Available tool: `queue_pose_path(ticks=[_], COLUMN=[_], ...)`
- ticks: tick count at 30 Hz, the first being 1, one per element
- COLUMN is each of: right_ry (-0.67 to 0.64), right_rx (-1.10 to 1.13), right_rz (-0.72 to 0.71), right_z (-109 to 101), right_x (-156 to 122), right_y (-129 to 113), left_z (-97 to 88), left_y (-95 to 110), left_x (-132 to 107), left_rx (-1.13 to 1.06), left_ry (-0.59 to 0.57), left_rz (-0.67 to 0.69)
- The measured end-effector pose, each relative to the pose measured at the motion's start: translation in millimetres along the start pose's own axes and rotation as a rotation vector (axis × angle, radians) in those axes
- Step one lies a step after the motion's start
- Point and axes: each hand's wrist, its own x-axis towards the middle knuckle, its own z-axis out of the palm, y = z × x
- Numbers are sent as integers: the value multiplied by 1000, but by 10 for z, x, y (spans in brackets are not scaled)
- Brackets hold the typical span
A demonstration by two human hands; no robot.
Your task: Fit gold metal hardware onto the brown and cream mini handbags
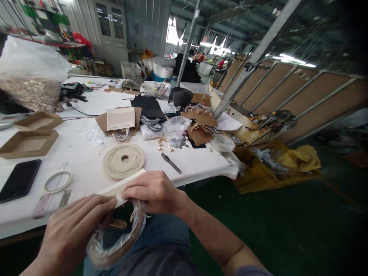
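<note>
A cream bag panel (123,185) lies over the table's front edge, gripped at its near edge by both hands. Hanging from it toward my lap is a curved brown bag handle (126,245) wrapped in clear plastic. My left hand (77,222) is closed on the panel's left part, its fingertips near small holes or fittings. Bent over the right part are the fingers of my right hand (155,191), by the handle's upper end. Just beyond stands a roll of cream tape (124,161). A dark metal punch-like tool (171,163) rests to its right.
On the left are a black phone (20,180), a masking tape roll (58,181) and two cardboard trays (28,143). Small gold metal fittings (162,144) lie mid-table before stacked brown panels (201,122). A metal post (244,76) rises at right, above a yellow crate (258,176).
</note>
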Motion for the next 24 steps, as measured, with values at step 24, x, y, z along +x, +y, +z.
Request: queue_pose_path(ticks=[24], right_ry=[26], right_rx=[135], right_rz=[30], right_z=[141], right_x=[-7], right_y=[-13], left_z=[-34], left_y=[94], left_x=[118], left_rx=[-119], left_ry=[-37], left_rz=[-112])
